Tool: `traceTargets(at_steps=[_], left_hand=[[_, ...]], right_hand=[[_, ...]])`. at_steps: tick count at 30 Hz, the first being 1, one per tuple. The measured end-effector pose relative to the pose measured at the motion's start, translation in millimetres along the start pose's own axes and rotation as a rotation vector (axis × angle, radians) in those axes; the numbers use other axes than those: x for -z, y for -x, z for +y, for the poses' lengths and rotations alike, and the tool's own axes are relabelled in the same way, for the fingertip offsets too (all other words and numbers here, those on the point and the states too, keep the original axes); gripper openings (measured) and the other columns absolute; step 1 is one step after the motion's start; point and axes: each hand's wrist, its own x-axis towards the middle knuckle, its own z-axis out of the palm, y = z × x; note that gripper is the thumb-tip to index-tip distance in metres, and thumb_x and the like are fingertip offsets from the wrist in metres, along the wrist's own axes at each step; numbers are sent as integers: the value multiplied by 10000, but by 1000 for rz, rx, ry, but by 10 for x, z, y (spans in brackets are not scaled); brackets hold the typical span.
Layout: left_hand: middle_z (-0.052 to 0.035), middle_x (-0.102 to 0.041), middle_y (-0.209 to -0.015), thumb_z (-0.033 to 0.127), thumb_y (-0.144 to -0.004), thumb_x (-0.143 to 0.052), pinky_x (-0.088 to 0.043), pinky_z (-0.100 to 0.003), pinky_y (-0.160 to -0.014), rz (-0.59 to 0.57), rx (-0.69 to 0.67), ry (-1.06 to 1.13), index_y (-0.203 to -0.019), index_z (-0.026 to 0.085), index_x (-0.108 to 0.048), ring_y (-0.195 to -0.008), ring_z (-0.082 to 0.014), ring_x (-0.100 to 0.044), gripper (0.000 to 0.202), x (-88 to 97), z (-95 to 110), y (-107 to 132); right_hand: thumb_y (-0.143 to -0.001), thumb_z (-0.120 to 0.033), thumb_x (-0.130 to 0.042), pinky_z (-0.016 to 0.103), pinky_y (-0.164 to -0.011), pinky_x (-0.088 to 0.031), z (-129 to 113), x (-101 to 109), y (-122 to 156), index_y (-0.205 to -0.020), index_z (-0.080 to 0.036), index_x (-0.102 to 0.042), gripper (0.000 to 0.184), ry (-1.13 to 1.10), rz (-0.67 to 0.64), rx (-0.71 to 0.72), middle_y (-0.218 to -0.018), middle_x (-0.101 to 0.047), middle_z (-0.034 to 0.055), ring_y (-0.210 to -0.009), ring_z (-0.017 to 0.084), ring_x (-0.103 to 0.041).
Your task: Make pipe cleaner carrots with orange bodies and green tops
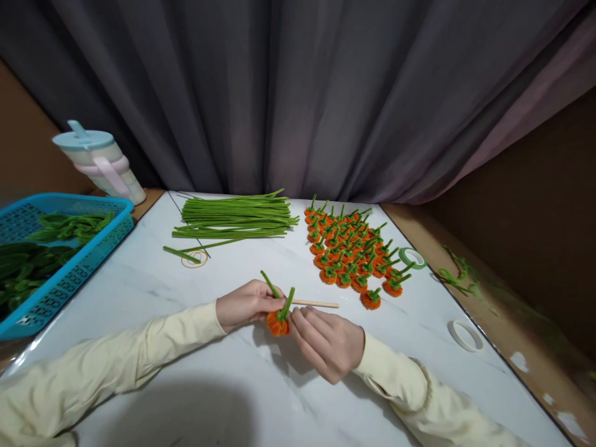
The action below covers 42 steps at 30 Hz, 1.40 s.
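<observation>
A small orange pipe-cleaner fruit [278, 324] with a green top sits between my two hands, a little above the table. My left hand [251, 304] pinches it from the left, with thumb and fingers closed at its green top. Two green pipe-cleaner ends [288, 303] stick up from the piece. My right hand [328, 341] is closed at the fruit's right side, its fingertips at the green part; exactly what they pinch is partly hidden. A thin wooden stick [321, 304] runs rightward from my left fingertips, passing just behind my right hand.
Green pipe cleaners [233, 217] lie in a bundle at the back, near a rubber band [194, 263]. Several finished orange fruits [344, 248] stand at the back right, beside green tape [412, 258]. A white tape roll [465, 336], blue basket [112, 233] and tumbler [105, 162] flank them.
</observation>
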Motion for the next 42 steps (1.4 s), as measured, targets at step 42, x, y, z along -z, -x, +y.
traceTargets(at_steps=[42], left_hand=[[13, -524, -685, 298, -894, -354, -392, -241, -618, 404, -444, -892, -785, 186, -457, -610, -116, -488, 188, 5, -78, 66]], right_hand=[[-719, -388, -611, 162, -295, -316, -91, -148, -126, -714, -147, -507, 263, -1478, 159, -1751, -502, -494, -42, -354, 54, -390]])
